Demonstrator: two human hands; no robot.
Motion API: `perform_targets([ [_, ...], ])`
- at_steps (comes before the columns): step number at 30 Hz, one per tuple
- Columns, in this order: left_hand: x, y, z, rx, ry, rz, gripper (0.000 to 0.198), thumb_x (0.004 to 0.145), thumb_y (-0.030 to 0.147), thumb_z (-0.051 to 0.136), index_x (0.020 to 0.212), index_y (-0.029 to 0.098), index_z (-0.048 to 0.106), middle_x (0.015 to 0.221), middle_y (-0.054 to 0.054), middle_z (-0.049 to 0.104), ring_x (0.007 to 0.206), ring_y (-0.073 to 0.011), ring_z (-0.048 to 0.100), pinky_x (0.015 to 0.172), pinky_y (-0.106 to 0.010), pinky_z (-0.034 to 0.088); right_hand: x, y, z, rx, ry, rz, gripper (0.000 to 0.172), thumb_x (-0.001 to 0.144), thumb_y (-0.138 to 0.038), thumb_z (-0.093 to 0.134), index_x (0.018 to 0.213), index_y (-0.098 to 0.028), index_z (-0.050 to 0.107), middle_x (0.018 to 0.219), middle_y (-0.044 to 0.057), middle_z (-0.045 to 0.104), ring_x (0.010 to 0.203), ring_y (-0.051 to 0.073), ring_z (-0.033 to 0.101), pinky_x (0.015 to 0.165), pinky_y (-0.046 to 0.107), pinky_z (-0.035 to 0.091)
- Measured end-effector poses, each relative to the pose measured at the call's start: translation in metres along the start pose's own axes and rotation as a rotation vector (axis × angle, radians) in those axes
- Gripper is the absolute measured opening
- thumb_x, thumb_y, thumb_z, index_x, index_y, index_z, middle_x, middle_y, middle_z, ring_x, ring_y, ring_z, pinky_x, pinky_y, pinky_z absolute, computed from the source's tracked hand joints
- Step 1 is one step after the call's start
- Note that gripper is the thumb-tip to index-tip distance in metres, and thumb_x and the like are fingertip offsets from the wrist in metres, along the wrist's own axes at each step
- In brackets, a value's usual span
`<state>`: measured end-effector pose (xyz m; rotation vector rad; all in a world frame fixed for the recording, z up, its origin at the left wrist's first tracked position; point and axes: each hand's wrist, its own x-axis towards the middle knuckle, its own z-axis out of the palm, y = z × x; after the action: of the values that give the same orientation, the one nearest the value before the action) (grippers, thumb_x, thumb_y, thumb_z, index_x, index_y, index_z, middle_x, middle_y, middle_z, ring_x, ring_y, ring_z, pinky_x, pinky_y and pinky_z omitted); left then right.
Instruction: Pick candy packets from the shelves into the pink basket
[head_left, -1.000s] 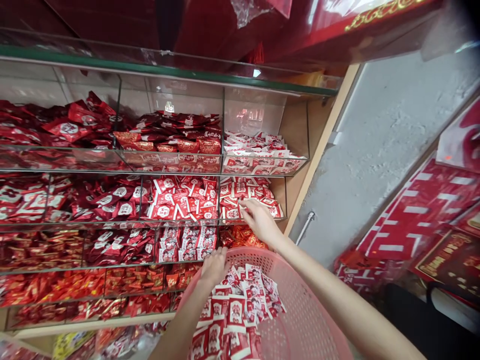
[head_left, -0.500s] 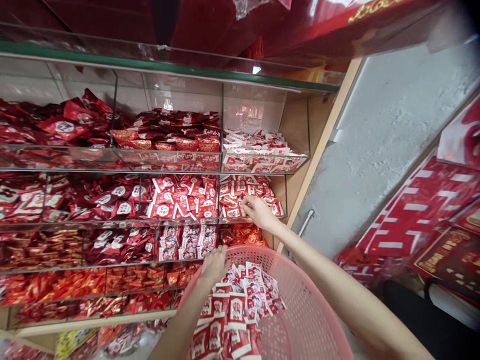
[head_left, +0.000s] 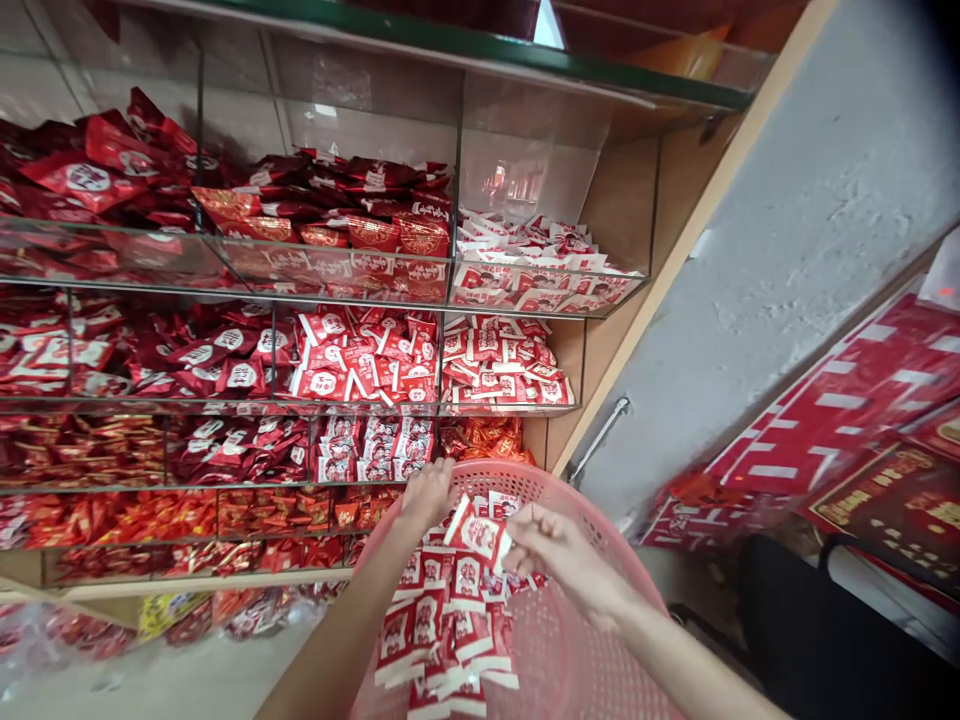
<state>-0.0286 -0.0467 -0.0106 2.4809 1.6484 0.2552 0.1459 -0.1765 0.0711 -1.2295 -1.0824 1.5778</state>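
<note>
A pink plastic basket with a perforated wall is in front of me, with many small red-and-white packets lying mostly in its left half. My left hand has its fingers curled over the far left rim of the basket. Over the basket, my right hand pinches one red-and-white candy packet by its right end. Just beyond the basket, a shelf compartment holds a pile of similar red-and-white packets.
Glass-fronted shelves with dividers hold red, maroon and orange packets in several rows. To the right stand a wooden side panel and a grey wall. Red decorations hang there, above a black chair. Bagged goods lie below the shelves.
My right hand has come back from the shelf compartment to above the basket, now with a candy packet in its fingers. My left hand has stayed on the rim. The view has tilted downward.
</note>
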Motion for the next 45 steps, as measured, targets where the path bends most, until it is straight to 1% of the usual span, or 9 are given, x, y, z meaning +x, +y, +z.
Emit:
perform_targets([
  [4, 0.001, -0.002, 0.004, 0.029, 0.027, 0.017, 0.035, 0.085, 0.030, 0.042, 0.118, 0.018, 0.044, 0.111, -0.010, 0.060, 0.101, -0.0237, 0.056, 0.085, -0.037, 0.044, -0.005, 0.053, -0.006, 0.069, 0.107, 0.152, 0.047, 0.059, -0.053, 0.074, 0.074, -0.016, 0.050, 0.059, -0.003, 0.058, 0.056, 0.011, 0.062, 0.054, 0.021, 0.044],
  [7, 0.002, -0.003, 0.006, 0.035, 0.020, 0.018, 0.036, 0.085, 0.031, 0.042, 0.119, 0.019, 0.042, 0.113, -0.010, 0.058, 0.103, -0.0232, 0.055, 0.086, -0.037, 0.043, -0.010, 0.072, -0.004, 0.075, 0.127, 0.189, 0.049, 0.057, -0.055, 0.074, 0.073, -0.016, 0.048, 0.059, -0.005, 0.056, 0.057, 0.012, 0.063, 0.055, 0.021, 0.045],
  [10, 0.003, -0.002, 0.006, 0.040, 0.016, 0.016, 0.037, 0.085, 0.030, 0.042, 0.121, 0.018, 0.042, 0.116, -0.010, 0.058, 0.104, -0.0236, 0.055, 0.085, -0.037, 0.044, -0.015, 0.081, 0.002, 0.068, 0.100, 0.206, 0.048, 0.059, -0.055, 0.072, 0.072, -0.017, 0.047, 0.059, -0.005, 0.056, 0.058, 0.014, 0.064, 0.057, 0.024, 0.047],
  [13, 0.003, -0.002, 0.004, 0.037, 0.014, 0.019, 0.039, 0.085, 0.030, 0.041, 0.123, 0.017, 0.042, 0.119, -0.011, 0.057, 0.105, -0.0241, 0.055, 0.087, -0.037, 0.043, -0.015, 0.085, 0.007, 0.060, 0.082, 0.213, 0.047, 0.060, -0.055, 0.071, 0.072, -0.017, 0.045, 0.060, -0.004, 0.056, 0.060, 0.016, 0.066, 0.060, 0.026, 0.049],
  [18, 0.002, -0.001, 0.002, 0.032, 0.012, 0.011, 0.039, 0.086, 0.031, 0.040, 0.123, 0.017, 0.042, 0.116, -0.011, 0.058, 0.103, -0.0239, 0.056, 0.086, -0.038, 0.043, -0.013, 0.089, 0.010, 0.092, 0.127, 0.218, 0.046, 0.059, -0.051, 0.072, 0.070, -0.018, 0.042, 0.063, -0.006, 0.053, 0.065, 0.017, 0.067, 0.061, 0.026, 0.049],
  [23, 0.002, -0.002, 0.004, 0.044, 0.033, 0.026, 0.038, 0.086, 0.031, 0.041, 0.121, 0.016, 0.043, 0.116, -0.011, 0.058, 0.104, -0.0242, 0.055, 0.086, -0.037, 0.043, -0.013, 0.093, 0.013, 0.170, 0.134, 0.247, 0.043, 0.060, -0.048, 0.072, 0.070, -0.019, 0.042, 0.067, -0.005, 0.055, 0.076, 0.019, 0.068, 0.067, 0.027, 0.050],
  [34, 0.002, -0.002, 0.005, 0.041, 0.028, 0.017, 0.033, 0.085, 0.030, 0.042, 0.115, 0.018, 0.044, 0.110, -0.009, 0.059, 0.100, -0.0236, 0.057, 0.083, -0.038, 0.044, -0.015, 0.091, 0.015, 0.398, 0.043, 0.371, 0.047, 0.059, -0.037, 0.078, 0.080, -0.020, 0.040, 0.075, -0.002, 0.063, 0.093, 0.023, 0.067, 0.082, 0.031, 0.050],
  [40, 0.001, 0.000, 0.002, 0.031, 0.021, 0.017, 0.035, 0.086, 0.032, 0.040, 0.117, 0.018, 0.044, 0.112, -0.010, 0.060, 0.102, -0.0235, 0.056, 0.084, -0.037, 0.044, -0.017, 0.096, 0.014, 0.354, -0.039, 0.452, 0.048, 0.059, -0.035, 0.078, 0.086, -0.019, 0.042, 0.085, 0.005, 0.068, 0.092, 0.024, 0.067, 0.080, 0.032, 0.051],
  [45, 0.000, 0.000, -0.001, 0.027, 0.005, 0.009, 0.037, 0.086, 0.034, 0.040, 0.119, 0.018, 0.043, 0.114, -0.011, 0.059, 0.103, -0.0238, 0.056, 0.085, -0.038, 0.044, -0.017, 0.099, 0.015, 0.212, -0.101, 0.507, 0.044, 0.058, -0.036, 0.076, 0.082, -0.017, 0.045, 0.082, 0.009, 0.070, 0.081, 0.021, 0.069, 0.075, 0.031, 0.052],
])
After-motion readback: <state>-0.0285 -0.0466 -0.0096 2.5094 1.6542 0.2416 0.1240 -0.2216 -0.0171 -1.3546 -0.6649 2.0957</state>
